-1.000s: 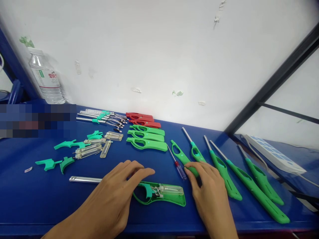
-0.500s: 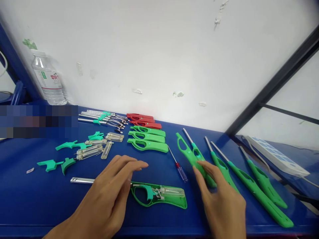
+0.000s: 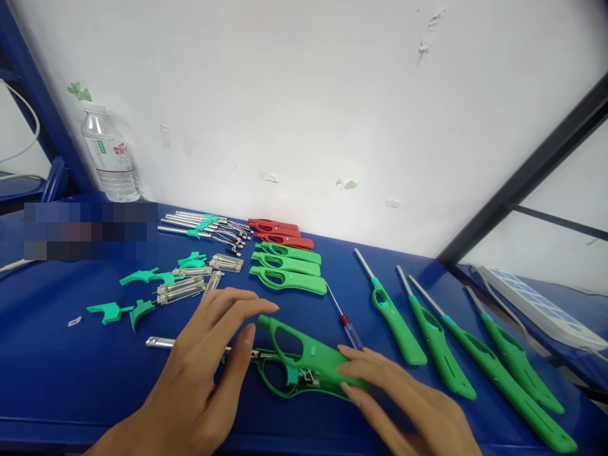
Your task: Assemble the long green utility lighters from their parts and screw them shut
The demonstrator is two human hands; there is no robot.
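My right hand (image 3: 399,405) pinches the rear end of a green lighter casing half (image 3: 306,342). That half is tilted over a matching casing half (image 3: 280,389) lying on the table. The lower half contains a teal trigger (image 3: 293,375) and thin wires, while the upper half covers most of its rear. A silver lighter tube (image 3: 159,342) sticks out to the left and passes behind my left hand (image 3: 199,367). The left thumb is apart from the fingers, close to the tube's inner end; whether the hand touches the tube is hidden.
Behind lie green casing halves (image 3: 287,282), red ones (image 3: 285,240), a screwdriver (image 3: 351,332) and tubes with wires (image 3: 190,232). Clear fuel tanks (image 3: 180,290) and loose teal triggers (image 3: 109,311) are left. Several whole lighters (image 3: 401,329) lie right. A bottle (image 3: 114,158) stands by the wall.
My right hand has brought the casing half from the right, beside the whole lighters, over the open half. My left hand stays near the tube. The view has shifted slightly.
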